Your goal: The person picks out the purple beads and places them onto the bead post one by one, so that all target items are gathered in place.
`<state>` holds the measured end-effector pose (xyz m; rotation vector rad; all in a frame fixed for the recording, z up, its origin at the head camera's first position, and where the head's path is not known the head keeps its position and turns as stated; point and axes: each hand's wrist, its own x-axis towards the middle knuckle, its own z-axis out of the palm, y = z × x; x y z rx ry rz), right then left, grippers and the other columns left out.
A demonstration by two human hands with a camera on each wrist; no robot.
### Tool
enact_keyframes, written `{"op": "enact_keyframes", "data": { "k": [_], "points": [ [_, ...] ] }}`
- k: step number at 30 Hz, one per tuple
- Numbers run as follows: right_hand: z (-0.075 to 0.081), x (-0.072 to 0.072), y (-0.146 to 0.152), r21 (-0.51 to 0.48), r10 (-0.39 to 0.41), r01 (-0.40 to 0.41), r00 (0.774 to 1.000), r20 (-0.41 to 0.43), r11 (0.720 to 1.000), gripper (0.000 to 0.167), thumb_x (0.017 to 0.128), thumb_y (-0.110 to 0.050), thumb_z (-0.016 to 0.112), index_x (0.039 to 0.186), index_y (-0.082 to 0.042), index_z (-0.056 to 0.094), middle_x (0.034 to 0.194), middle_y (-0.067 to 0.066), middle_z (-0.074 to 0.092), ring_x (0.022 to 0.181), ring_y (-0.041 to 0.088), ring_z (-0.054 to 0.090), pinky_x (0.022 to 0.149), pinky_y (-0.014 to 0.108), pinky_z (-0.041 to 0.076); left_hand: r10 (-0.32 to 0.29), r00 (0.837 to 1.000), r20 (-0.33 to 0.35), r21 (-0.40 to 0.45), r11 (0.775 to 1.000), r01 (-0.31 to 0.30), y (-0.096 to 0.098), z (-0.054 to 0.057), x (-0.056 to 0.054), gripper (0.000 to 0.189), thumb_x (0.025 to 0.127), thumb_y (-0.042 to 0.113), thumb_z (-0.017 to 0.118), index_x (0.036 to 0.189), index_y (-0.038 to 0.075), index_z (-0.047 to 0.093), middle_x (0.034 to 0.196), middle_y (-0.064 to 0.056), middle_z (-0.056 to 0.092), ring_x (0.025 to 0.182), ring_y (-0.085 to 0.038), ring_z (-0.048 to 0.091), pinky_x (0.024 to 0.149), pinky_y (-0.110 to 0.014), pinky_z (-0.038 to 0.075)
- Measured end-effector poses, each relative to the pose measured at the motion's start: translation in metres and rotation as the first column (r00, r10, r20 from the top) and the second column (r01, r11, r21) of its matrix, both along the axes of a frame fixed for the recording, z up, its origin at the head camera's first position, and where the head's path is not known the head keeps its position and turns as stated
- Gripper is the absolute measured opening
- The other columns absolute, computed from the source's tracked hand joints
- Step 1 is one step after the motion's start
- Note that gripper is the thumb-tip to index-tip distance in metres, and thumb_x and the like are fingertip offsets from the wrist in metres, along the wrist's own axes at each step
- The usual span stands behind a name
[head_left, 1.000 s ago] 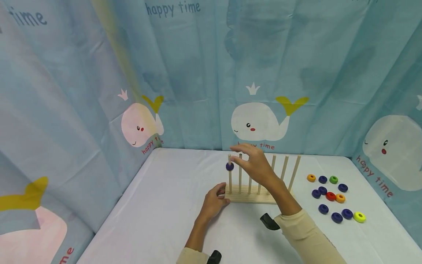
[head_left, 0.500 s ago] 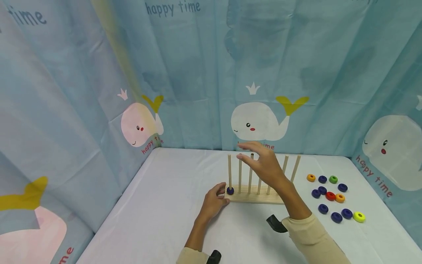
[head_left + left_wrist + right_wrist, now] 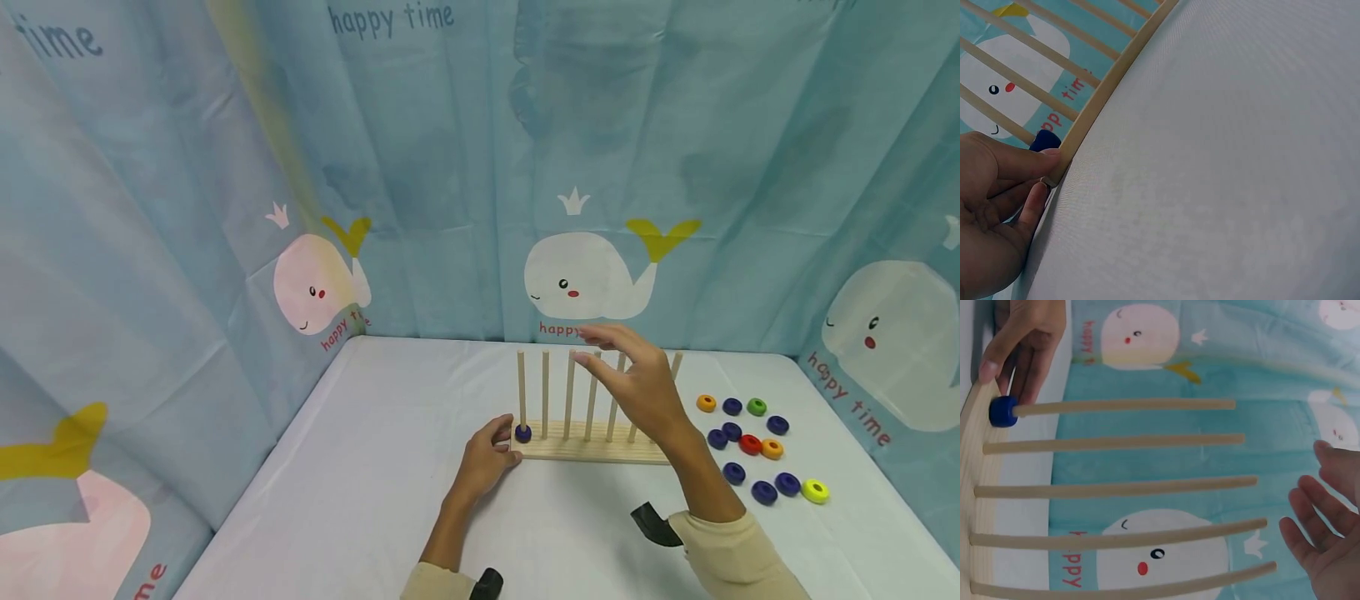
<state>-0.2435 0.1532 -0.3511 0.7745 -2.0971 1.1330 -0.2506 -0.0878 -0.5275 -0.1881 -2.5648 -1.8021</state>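
Note:
A wooden peg rack [image 3: 585, 450] stands on the table, with a row of several upright pegs. On its leftmost peg a dark blue ring bead [image 3: 523, 434] sits down at the base; it also shows as a blue bead [image 3: 1004, 411] in the right wrist view. My left hand [image 3: 483, 462] grips the left end of the rack; in the left wrist view the thumb [image 3: 1029, 161] lies along the board's end, with fingers on the other side. My right hand [image 3: 641, 387] is raised near the peg tops toward the right, fingers apart and holding nothing.
Right of the rack, loose ring beads lie scattered on the white table [image 3: 360, 500]: several dark blue, two orange, a red bead [image 3: 750, 444], a green bead [image 3: 757, 407] and a yellow bead [image 3: 815, 491]. A blue whale-print curtain [image 3: 450, 250] hangs behind.
The blue bead has dropped from high on the leftmost peg to its base. My empty right hand has moved right, along the peg tops. My left hand stays on the rack.

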Motion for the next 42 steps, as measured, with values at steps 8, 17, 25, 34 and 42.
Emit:
{"op": "enact_keyframes", "data": {
  "k": [8,17,25,34,42],
  "points": [
    [-0.008,0.007,0.022,-0.041,-0.037,0.037,0.999,0.004,0.998,0.042,0.083,-0.007,0.077,0.123,-0.014,0.067,0.121,-0.001,0.065,0.104,0.017,0.061,0.091,0.02,0.048,-0.014,1.0,-0.004,0.017,1.0,0.014,-0.002,-0.001,-0.002,0.065,0.079,0.001,0.075,0.139,0.011,0.052,0.124,-0.012,0.06,0.107,-0.025,0.061,0.091,-0.032,0.052],
    [-0.018,0.009,0.051,-0.067,-0.09,0.094,0.995,0.052,0.993,0.04,0.086,-0.01,0.074,0.124,-0.02,0.066,0.118,-0.005,0.064,0.102,0.017,0.061,0.091,0.021,0.049,-0.007,1.0,-0.004,0.013,1.0,0.007,-0.001,0.002,-0.003,0.065,0.08,0.002,0.075,0.14,0.01,0.052,0.124,-0.012,0.06,0.108,-0.025,0.061,0.092,-0.032,0.052],
    [-0.015,0.019,0.067,-0.076,-0.176,0.178,0.984,0.027,0.981,0.037,0.085,0.002,0.072,0.12,-0.006,0.068,0.114,0.007,0.066,0.1,0.018,0.059,0.09,0.015,0.047,-0.005,1.0,-0.008,0.01,1.0,0.005,0.0,0.002,-0.003,0.065,0.081,0.001,0.074,0.14,0.009,0.051,0.124,-0.012,0.06,0.108,-0.025,0.061,0.092,-0.032,0.052],
    [-0.031,0.015,0.097,-0.133,-0.243,0.249,0.968,0.063,0.959,0.034,0.087,-0.003,0.071,0.12,-0.008,0.069,0.112,0.008,0.067,0.103,0.006,0.057,0.088,0.014,0.045,-0.016,1.0,-0.013,0.019,1.0,0.017,0.0,0.001,-0.004,0.065,0.08,0.002,0.074,0.14,0.01,0.052,0.125,-0.012,0.059,0.108,-0.025,0.061,0.091,-0.031,0.052],
    [-0.035,0.023,0.11,-0.154,-0.34,0.359,0.93,0.139,0.92,0.031,0.091,-0.015,0.069,0.122,-0.013,0.068,0.11,0.005,0.069,0.099,0.002,0.058,0.094,0.014,0.044,-0.018,1.0,-0.014,0.02,1.0,0.018,-0.001,-0.003,-0.003,0.065,0.08,0.0,0.074,0.14,0.01,0.051,0.126,-0.011,0.059,0.109,-0.024,0.061,0.091,-0.029,0.052]
  ]
}}
